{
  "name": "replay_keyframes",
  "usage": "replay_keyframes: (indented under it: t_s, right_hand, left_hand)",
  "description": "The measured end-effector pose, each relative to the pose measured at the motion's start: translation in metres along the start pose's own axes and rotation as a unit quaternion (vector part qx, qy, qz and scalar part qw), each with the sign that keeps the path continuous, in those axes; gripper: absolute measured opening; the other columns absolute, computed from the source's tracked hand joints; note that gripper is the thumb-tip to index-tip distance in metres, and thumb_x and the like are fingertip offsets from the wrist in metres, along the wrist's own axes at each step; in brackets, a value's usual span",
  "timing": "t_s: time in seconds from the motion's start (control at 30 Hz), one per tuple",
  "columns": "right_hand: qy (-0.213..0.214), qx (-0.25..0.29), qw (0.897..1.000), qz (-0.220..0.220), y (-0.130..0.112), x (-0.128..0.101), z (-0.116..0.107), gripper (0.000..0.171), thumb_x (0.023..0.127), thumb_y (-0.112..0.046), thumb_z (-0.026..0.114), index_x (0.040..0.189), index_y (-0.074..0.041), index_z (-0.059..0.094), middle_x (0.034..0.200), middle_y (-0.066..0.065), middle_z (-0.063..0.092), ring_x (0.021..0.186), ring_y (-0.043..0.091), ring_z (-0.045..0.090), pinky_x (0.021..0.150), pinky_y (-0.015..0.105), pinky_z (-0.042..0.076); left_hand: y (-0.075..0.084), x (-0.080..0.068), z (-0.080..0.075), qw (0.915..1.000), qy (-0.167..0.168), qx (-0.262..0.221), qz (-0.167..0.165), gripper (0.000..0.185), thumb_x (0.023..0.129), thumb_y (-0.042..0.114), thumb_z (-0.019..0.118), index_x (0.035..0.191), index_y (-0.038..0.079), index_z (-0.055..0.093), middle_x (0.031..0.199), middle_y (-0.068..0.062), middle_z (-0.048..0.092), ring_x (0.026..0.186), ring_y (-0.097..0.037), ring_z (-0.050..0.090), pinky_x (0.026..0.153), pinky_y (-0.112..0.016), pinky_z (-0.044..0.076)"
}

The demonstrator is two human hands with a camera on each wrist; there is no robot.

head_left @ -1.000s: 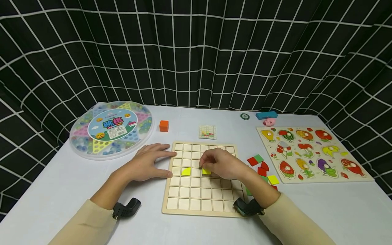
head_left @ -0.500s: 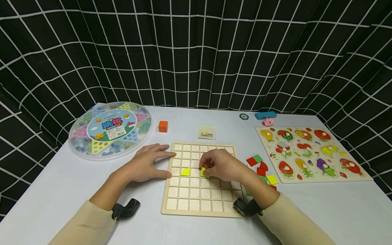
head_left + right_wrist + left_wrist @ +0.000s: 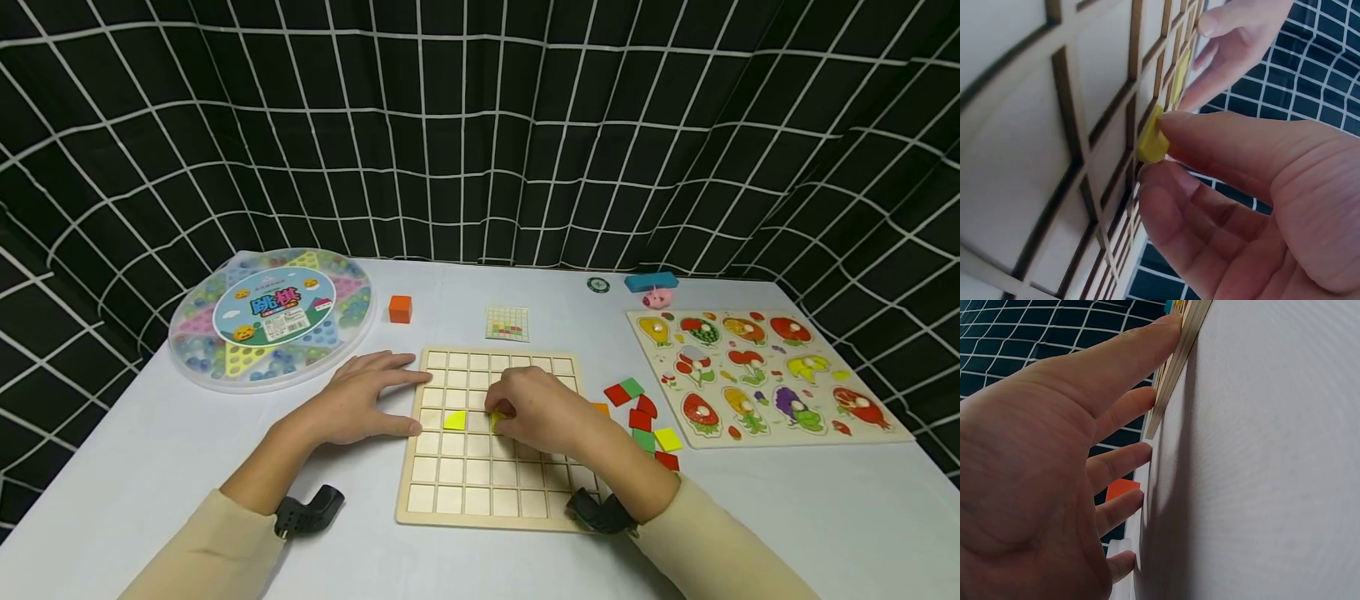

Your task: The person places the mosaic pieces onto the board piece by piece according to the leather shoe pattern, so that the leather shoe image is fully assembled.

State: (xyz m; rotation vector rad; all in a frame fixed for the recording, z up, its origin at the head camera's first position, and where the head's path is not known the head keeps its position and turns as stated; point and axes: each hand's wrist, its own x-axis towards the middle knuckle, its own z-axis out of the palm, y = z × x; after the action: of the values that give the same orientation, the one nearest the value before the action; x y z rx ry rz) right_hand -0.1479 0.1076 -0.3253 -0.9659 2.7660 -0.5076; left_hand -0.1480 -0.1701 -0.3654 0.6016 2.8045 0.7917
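Observation:
A wooden grid board [image 3: 450, 498] lies on the white table before me. My left hand [image 3: 358, 398] has its fingers spread, thumb and index fingertips touching the board's left edge; the left wrist view shows the same hand [image 3: 1041, 462] with straight fingers. Over the middle of the grid, my right hand [image 3: 543, 408] pinches a small yellow tile [image 3: 1153, 139] between thumb and index finger, seen closely in the right wrist view. Its exact seating in the cell is hidden by the fingers. A yellow quarter-round tile [image 3: 454, 420] sits in a cell to the left.
Red, green, yellow and orange tiles, including a yellow square [image 3: 668, 439], lie right of the board. Behind it is a small pattern card [image 3: 507, 323]. An orange cube [image 3: 401, 309], a round marble game box [image 3: 337, 337] and a fruit puzzle board [image 3: 765, 392] stand around.
My right hand has tipped slightly and its fingers now cover more of the yellow tile. An orange tile has come into sight beside the right wrist. The left hand stays in place.

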Motion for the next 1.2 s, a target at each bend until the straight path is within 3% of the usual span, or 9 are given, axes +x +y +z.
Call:
replay_keyframes:
  t_s: [0.3,0.6,0.93,1.2]
  right_hand:
    - [0.003,0.010,1.000,0.024,0.000,0.000,0.001,0.010,0.085,-0.004,0.081,0.087,-0.011,0.075,0.076,-0.005,0.059,0.074,0.013,0.052,0.066,0.025,0.044]
    - [0.002,0.040,0.999,0.034,0.005,-0.004,-0.001,0.010,0.086,-0.007,0.081,0.093,-0.013,0.078,0.082,-0.007,0.069,0.077,0.010,0.058,0.073,0.027,0.051]
    - [-0.005,0.126,0.991,0.044,0.041,-0.026,-0.030,0.014,0.090,-0.009,0.078,0.104,-0.013,0.079,0.093,-0.004,0.073,0.082,0.014,0.060,0.071,0.027,0.053]
    - [-0.019,0.148,0.987,0.066,0.072,-0.060,-0.056,0.018,0.091,-0.014,0.079,0.108,-0.012,0.077,0.101,0.000,0.073,0.090,0.017,0.060,0.072,0.027,0.055]
  left_hand:
    - [0.000,-0.001,-0.001,1.0000,-0.001,-0.002,-0.002,0.066,0.083,0.051,0.082,0.142,0.029,0.064,0.162,-0.009,0.044,0.155,-0.042,0.027,0.124,-0.066,0.017]
    - [-0.001,0.000,-0.001,1.0000,0.002,0.001,0.001,0.067,0.083,0.054,0.081,0.142,0.029,0.064,0.162,-0.009,0.044,0.154,-0.042,0.028,0.124,-0.066,0.017]
    - [0.000,0.001,0.000,1.0000,-0.003,0.000,-0.006,0.067,0.083,0.052,0.082,0.143,0.030,0.064,0.163,-0.008,0.043,0.155,-0.041,0.026,0.125,-0.065,0.016]
    - [0.000,0.000,0.000,1.0000,0.000,0.000,-0.002,0.067,0.082,0.052,0.082,0.142,0.029,0.064,0.162,-0.009,0.044,0.154,-0.042,0.028,0.124,-0.066,0.018]
